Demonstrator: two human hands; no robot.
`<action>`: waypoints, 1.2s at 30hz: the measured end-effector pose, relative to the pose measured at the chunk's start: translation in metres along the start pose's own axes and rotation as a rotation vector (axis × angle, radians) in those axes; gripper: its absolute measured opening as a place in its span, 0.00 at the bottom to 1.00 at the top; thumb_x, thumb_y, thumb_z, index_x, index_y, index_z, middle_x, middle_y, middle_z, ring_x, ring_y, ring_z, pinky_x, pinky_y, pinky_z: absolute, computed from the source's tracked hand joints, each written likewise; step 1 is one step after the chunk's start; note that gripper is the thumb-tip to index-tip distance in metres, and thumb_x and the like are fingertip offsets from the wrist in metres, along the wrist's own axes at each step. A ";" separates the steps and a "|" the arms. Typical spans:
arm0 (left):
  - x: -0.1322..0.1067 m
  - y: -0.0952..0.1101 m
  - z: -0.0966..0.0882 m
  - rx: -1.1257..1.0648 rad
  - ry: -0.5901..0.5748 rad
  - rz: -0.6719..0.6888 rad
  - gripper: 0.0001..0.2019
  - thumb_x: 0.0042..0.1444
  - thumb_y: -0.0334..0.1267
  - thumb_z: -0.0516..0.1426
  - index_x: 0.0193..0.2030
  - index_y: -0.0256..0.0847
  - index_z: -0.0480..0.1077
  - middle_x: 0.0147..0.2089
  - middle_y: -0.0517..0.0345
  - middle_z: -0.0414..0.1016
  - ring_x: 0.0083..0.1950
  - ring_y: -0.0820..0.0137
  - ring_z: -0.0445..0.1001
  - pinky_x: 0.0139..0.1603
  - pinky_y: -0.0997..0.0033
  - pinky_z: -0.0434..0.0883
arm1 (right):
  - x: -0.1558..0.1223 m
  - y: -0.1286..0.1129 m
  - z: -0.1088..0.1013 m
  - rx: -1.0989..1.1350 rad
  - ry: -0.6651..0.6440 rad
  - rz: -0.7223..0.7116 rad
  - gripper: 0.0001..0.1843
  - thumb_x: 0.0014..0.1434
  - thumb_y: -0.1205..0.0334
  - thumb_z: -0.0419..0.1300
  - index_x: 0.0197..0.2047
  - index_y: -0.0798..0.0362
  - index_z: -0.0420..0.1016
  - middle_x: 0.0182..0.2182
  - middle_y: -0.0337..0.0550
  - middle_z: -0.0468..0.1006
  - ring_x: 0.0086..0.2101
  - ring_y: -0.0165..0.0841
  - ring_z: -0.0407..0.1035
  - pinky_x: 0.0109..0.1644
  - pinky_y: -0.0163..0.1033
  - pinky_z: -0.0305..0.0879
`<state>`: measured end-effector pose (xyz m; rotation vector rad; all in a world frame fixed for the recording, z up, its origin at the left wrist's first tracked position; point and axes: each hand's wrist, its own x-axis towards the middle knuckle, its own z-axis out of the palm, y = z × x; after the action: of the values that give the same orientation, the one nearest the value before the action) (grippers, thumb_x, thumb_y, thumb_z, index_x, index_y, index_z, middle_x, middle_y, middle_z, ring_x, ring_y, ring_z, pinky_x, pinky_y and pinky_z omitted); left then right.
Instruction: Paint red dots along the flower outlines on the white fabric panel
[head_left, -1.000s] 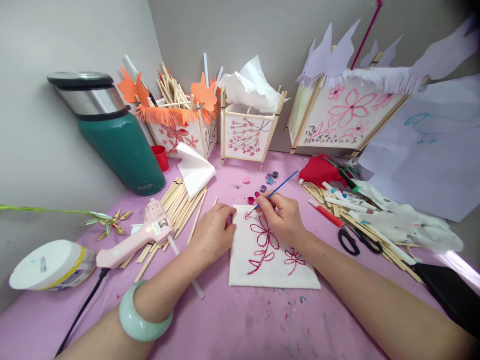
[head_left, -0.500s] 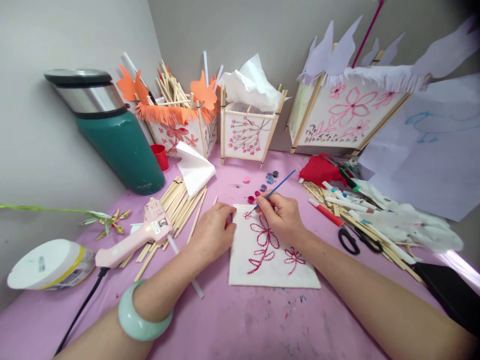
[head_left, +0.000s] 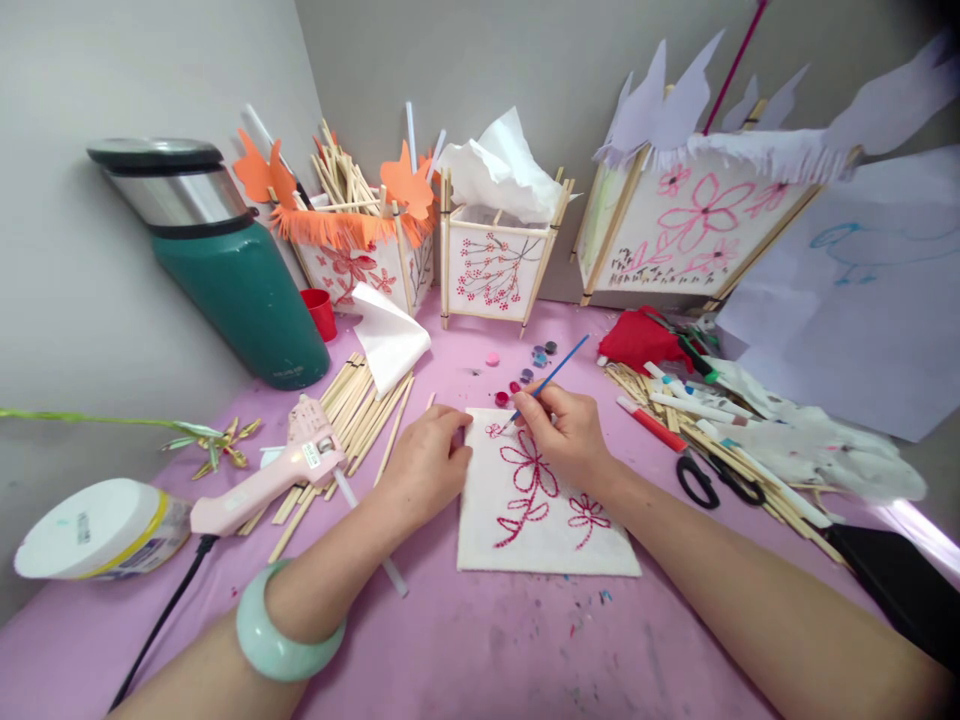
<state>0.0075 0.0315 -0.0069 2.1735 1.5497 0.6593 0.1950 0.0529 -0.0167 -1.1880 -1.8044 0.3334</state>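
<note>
A white paper sheet with red painted flowers lies on the pink table. My right hand pinches a thin blue paintbrush, its tip at a small red flower near the sheet's top left corner. My left hand rests with curled fingers on the sheet's left edge, pressing it down. A pale green bangle sits on my left wrist. Small paint pots stand just beyond the sheet.
A pink glue gun and wooden sticks lie to the left, with a green flask and a white tub. Paper lanterns line the wall. Markers, scissors and red cloth lie to the right.
The brush tip has shifted slightly over the small flower at the sheet's top left. Both hands otherwise stay where they were.
</note>
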 end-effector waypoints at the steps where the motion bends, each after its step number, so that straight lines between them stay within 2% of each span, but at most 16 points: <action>1: 0.000 0.000 0.000 0.000 0.000 -0.002 0.15 0.50 0.27 0.53 0.45 0.38 0.70 0.42 0.54 0.72 0.36 0.70 0.70 0.38 0.70 0.67 | 0.000 0.000 0.000 -0.005 0.002 -0.001 0.14 0.61 0.57 0.54 0.27 0.54 0.70 0.20 0.40 0.74 0.20 0.28 0.66 0.26 0.33 0.59; 24: 0.000 0.001 -0.001 0.007 -0.003 -0.004 0.15 0.50 0.27 0.53 0.45 0.37 0.71 0.43 0.53 0.72 0.36 0.69 0.71 0.39 0.68 0.68 | 0.001 0.000 0.000 0.003 0.035 0.025 0.13 0.60 0.56 0.54 0.28 0.53 0.70 0.20 0.39 0.73 0.20 0.28 0.66 0.25 0.33 0.60; 36: 0.000 0.000 0.000 0.008 0.003 -0.007 0.15 0.50 0.28 0.53 0.45 0.40 0.70 0.42 0.55 0.72 0.37 0.69 0.71 0.38 0.69 0.68 | 0.001 0.001 0.001 -0.023 0.026 -0.015 0.14 0.61 0.57 0.54 0.26 0.53 0.69 0.19 0.39 0.73 0.20 0.28 0.66 0.26 0.33 0.60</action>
<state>0.0074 0.0317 -0.0069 2.1725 1.5633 0.6564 0.1948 0.0542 -0.0176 -1.1889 -1.7986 0.2880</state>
